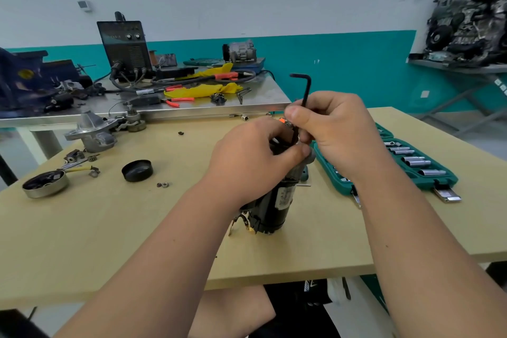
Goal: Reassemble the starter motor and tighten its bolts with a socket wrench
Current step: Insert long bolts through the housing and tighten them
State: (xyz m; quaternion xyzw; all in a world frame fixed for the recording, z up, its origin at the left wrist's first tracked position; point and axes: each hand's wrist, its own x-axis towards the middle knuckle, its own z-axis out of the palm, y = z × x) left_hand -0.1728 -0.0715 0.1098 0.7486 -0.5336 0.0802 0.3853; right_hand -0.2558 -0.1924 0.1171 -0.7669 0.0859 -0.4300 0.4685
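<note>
Black steel hex key (306,90), pinched by its long shaft in the right hand (334,129), short arm pointing left above the fingers, tip hidden behind the knuckles at the top of the starter motor (274,200). Stands on end near the middle of the pale wooden table (109,228), leaning a little, upper end wrapped in the curled fingers of the left hand (247,151), thumb pressed up against the right hand. Impossible to tell whether the tip sits in a screw head. Probably a fastener being run in before any work with the sockets in the green case (444,180) just to the right. Main risk, as a judgement: a tip only half seated, camming out under torque and rounding the recess. Next: a tall body on a narrow base, apt to tip or skid sideways under a hard twist, scattering the connectors at the foot. Also easy to overlook: the aluminium nose housing (92,132), black cap (137,171) and loose nuts (163,185) lying well apart on the left, not yet fitted, so tightening too soon means undoing it again.
</note>
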